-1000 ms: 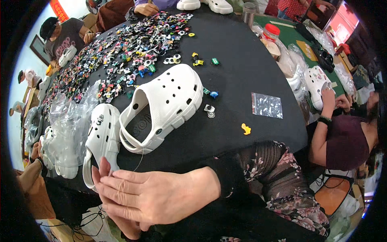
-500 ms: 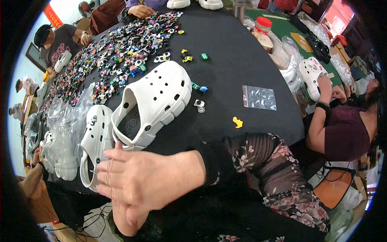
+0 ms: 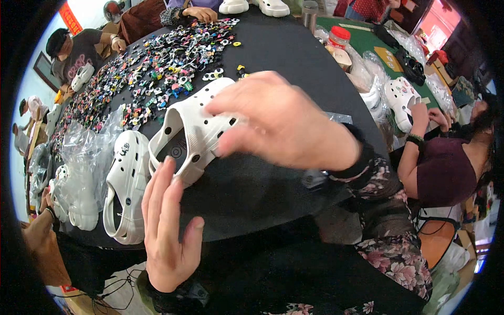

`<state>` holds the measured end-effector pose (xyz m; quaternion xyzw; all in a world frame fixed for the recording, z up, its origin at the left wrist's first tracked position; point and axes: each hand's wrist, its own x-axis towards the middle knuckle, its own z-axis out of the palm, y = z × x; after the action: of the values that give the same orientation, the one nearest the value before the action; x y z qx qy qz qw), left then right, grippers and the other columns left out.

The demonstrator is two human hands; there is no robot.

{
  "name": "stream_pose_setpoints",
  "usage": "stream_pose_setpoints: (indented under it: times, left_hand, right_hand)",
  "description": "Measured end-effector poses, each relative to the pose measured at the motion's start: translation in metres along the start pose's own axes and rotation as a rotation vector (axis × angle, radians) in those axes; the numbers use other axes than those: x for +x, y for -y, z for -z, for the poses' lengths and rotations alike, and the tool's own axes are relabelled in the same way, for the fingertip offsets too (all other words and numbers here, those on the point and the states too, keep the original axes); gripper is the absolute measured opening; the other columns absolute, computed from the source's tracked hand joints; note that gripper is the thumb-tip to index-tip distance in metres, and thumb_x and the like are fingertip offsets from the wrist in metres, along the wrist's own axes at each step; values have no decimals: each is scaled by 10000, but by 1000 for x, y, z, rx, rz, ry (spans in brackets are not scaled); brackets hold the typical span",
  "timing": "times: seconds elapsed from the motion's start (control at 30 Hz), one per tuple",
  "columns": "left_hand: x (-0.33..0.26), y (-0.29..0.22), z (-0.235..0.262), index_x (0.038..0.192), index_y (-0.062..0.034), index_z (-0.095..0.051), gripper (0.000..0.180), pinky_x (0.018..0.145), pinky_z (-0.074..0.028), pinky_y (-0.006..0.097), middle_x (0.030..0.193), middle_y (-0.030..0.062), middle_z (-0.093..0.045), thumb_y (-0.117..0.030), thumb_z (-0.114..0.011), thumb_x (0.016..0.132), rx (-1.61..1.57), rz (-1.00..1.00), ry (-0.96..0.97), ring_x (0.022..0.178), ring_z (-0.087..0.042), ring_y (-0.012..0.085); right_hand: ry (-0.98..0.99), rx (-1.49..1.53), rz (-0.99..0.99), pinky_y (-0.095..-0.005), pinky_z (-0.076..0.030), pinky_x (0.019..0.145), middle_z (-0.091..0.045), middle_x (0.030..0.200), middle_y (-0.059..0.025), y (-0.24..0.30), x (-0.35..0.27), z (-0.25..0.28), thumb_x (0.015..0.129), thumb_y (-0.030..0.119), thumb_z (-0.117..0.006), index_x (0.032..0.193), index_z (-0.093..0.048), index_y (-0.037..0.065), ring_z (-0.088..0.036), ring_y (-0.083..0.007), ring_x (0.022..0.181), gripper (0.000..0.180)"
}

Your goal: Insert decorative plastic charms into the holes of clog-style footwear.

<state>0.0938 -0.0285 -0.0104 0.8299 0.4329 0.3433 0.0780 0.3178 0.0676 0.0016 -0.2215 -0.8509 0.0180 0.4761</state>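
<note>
A white clog shoe [image 3: 186, 139] lies on its side on the black table [image 3: 294, 58]. My right hand [image 3: 278, 123] is raised over its toe end with fingers spread, holding nothing. My left hand [image 3: 168, 226] stands flat and open just below the clog's heel, near the table's front edge. A second white clog [image 3: 126, 189] lies to the left of that hand.
Several small coloured shoe charms [image 3: 152, 68] are scattered over the far left of the table. Clogs in clear plastic bags [image 3: 79, 173] sit at the left. Other people sit around the table, one in a dark red top [image 3: 446, 168] holding a white clog [image 3: 401, 100].
My hands were clasped together at the table's front edge. Now they have parted: the right has risen over the clog and the left has opened flat below it.
</note>
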Motion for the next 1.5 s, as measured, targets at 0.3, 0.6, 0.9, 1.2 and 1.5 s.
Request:
stream_pose_setpoints:
  times: [0.3,0.6,0.9,1.2,1.5]
  left_hand:
    - [24,10,-43,1104,35,-556,383,935,-410,418,1212,192,-532,24,-623,727,-71,-144,204,1114,-511,349]
    - [55,25,-68,1049,47,-574,271,807,-471,373,1008,183,-608,37,-583,777,-271,-141,94,935,-591,326]
    - [59,42,-114,1110,22,-539,256,668,-480,248,855,74,-609,15,-561,856,-762,275,13,723,-595,131]
    - [54,43,-114,987,24,-556,106,667,-498,214,871,45,-609,-33,-535,900,-1196,605,111,727,-578,79]
    - [53,46,-109,955,21,-543,93,678,-512,244,875,91,-621,-46,-543,891,-1228,760,165,734,-605,118]
  right_hand:
    - [418,-18,-456,-358,-473,707,-594,847,-152,-61,-81,-11,806,128,-624,903,-607,-14,-597,-298,796,173]
    - [512,-50,-487,-367,-470,724,-575,875,-171,-79,-92,-25,786,165,-633,955,-597,-24,-582,-318,816,257]
    - [163,1040,-1127,-201,-475,573,-623,804,-16,-46,-62,-15,903,139,-561,1018,-567,19,-585,-69,668,166]
    - [181,918,-1103,-197,-458,606,-602,802,12,-40,-67,-12,902,126,-565,995,-582,27,-557,-43,703,137]
    - [-84,1425,-257,-328,-440,629,-599,923,-127,15,-62,0,875,151,-604,985,-624,9,-580,-235,753,181]
